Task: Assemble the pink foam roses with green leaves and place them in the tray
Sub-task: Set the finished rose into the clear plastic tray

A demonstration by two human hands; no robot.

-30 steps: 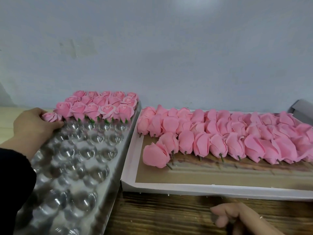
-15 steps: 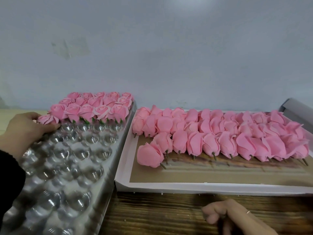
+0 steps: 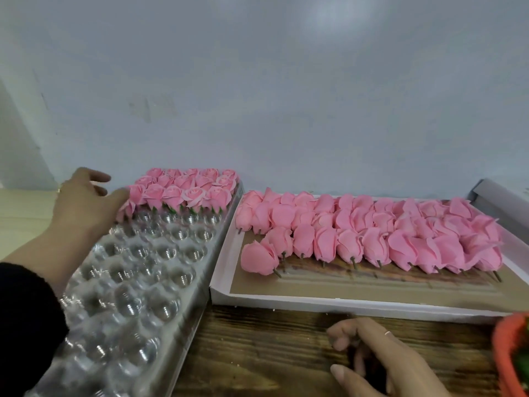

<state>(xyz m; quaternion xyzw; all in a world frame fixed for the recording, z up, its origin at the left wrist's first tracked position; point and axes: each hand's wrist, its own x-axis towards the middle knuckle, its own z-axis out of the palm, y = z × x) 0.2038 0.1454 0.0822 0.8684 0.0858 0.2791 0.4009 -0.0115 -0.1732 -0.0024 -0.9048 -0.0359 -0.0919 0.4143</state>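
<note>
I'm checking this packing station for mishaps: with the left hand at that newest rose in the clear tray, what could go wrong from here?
1. The left hand touches a rose that leans at the row's end; it may not be seated and could tip out of the clear tray.
2. The hand is close to the finished roses and could knock them.

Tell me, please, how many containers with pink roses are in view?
2. The clear plastic tray lies on the left, filled only at its far end; the flat white box lies on the right. Others may be outside the view.
</note>
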